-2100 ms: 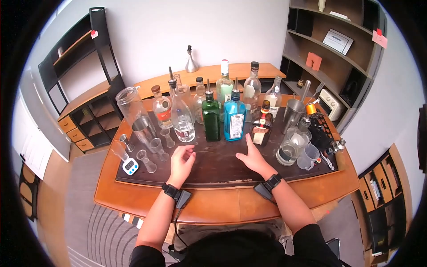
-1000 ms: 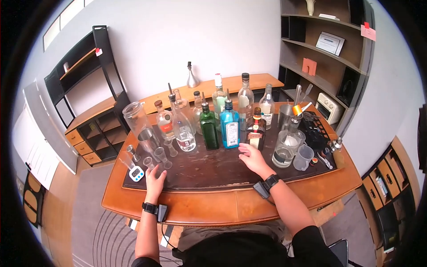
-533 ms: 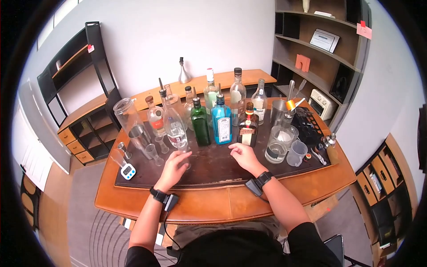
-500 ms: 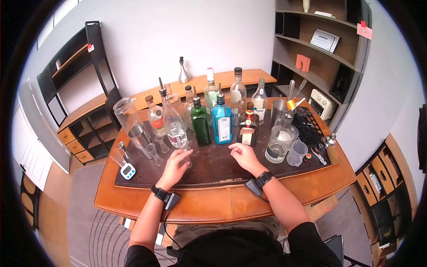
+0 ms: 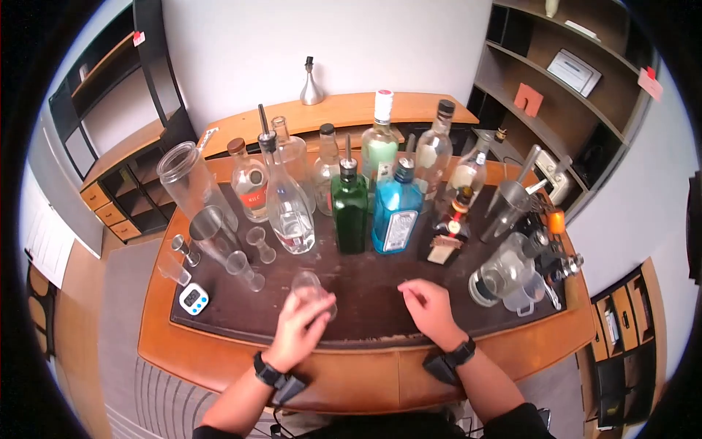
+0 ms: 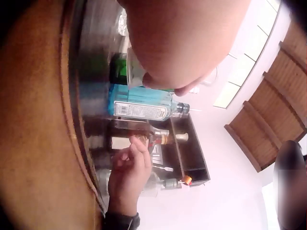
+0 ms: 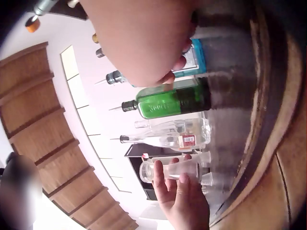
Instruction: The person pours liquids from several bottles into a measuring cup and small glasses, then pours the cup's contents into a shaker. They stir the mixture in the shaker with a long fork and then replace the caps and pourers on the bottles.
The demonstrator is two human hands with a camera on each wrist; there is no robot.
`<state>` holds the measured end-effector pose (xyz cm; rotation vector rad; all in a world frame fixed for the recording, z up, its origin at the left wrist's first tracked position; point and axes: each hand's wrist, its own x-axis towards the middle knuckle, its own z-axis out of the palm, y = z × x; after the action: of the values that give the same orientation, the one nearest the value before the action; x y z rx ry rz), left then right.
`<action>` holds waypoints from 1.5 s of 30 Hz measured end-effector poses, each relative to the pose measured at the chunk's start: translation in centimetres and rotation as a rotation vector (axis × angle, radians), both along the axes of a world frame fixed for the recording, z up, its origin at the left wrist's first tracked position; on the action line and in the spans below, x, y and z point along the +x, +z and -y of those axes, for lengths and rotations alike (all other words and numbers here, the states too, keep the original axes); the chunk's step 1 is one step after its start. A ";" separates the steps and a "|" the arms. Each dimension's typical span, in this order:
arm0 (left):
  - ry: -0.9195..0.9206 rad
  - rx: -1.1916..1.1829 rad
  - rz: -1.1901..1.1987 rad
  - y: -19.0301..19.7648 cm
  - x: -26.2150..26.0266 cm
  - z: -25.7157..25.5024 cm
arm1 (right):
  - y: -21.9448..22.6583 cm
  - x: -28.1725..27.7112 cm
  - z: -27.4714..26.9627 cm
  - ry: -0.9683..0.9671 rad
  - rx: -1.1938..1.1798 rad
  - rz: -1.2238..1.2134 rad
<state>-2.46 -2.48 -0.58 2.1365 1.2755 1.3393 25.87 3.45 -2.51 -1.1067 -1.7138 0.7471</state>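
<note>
My left hand [image 5: 298,333] grips a clear hourglass-shaped jigger [image 5: 307,282] above the dark desk mat. In the right wrist view, its thumb and fingers wrap the jigger [image 7: 191,167] at the middle. My right hand [image 5: 433,313] hovers over the mat's front right, fingers loosely curled with nothing in them. Behind the hands stand a green bottle [image 5: 351,216], a blue bottle [image 5: 397,219] and a dark brown bottle [image 5: 447,238]. Two similar clear jiggers, one being the front jigger [image 5: 245,271], stand left of the left hand.
At the left are a metal shaker tin [image 5: 216,234], a tall clear container [image 5: 194,183] and a white timer [image 5: 194,299]. Several clear bottles fill the back row. A mixing glass [image 5: 501,274] and a plastic measuring cup [image 5: 521,298] stand at the right. The tan desk edge [image 5: 365,373] runs in front.
My left hand reached left to the jiggers, took one and brought it to the mat's front middle. My right hand drew back from beside the brown bottle, its fingers curling.
</note>
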 end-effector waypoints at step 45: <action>0.023 0.114 -0.050 1.7 -0.2 -0.1 | 18.4 12.2 -0.4 -0.833 0.546 0.772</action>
<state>-2.69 -2.36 1.13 2.2513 1.2746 1.4083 38.04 3.86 15.92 -1.6175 -1.6370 -0.7137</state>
